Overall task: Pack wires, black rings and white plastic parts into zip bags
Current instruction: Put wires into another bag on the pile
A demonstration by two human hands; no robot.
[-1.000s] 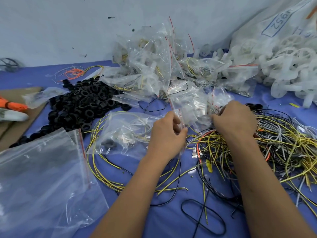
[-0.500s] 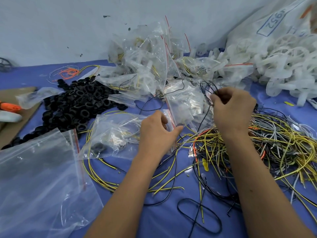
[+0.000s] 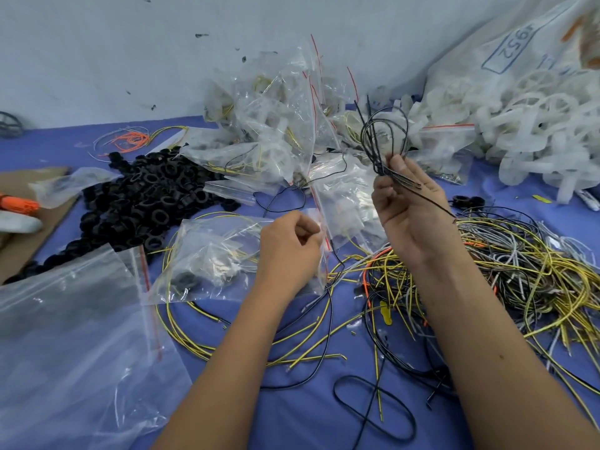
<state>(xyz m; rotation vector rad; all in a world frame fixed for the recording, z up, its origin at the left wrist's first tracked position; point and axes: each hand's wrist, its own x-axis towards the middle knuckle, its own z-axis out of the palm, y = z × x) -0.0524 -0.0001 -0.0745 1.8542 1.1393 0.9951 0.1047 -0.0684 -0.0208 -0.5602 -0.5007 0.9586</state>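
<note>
Item in hand: a bundle of thin black wires [image 3: 386, 138], looped several times, loop ends standing up above the fingers and straight tails lying across the palm. The right hand [image 3: 407, 206] is raised above the tabletop [image 3: 292, 414], palm turned toward the camera, thumb and fingers pinching the bundle at its waist. The left hand [image 3: 289, 251] rests low, fingers curled, gripping the red-striped mouth of a clear zip bag [image 3: 214, 258] that lies flat and already holds a black ring and pale parts (contents partly blurred).

Stock on the tabletop: a tangle of yellow, grey, black and orange wires [image 3: 519, 271] at right; a heap of black rings [image 3: 146, 196] at left; a mound of filled zip bags [image 3: 285, 131] at centre back; white plastic parts [image 3: 535, 125] spilling from a large printed sack [image 3: 506, 50] at far right. A large empty clear bag [image 3: 71, 336] lies at near left, brown cardboard [image 3: 29, 203] beside it at the left edge.

Setting: blue cloth covering, pale scuffed wall [image 3: 130, 43] behind.

Change from a second ago: the right hand, then palm-down on the wire tangle, has lifted clear with the black bundle and turned over; the left hand has kept its hold on the bag mouth.
</note>
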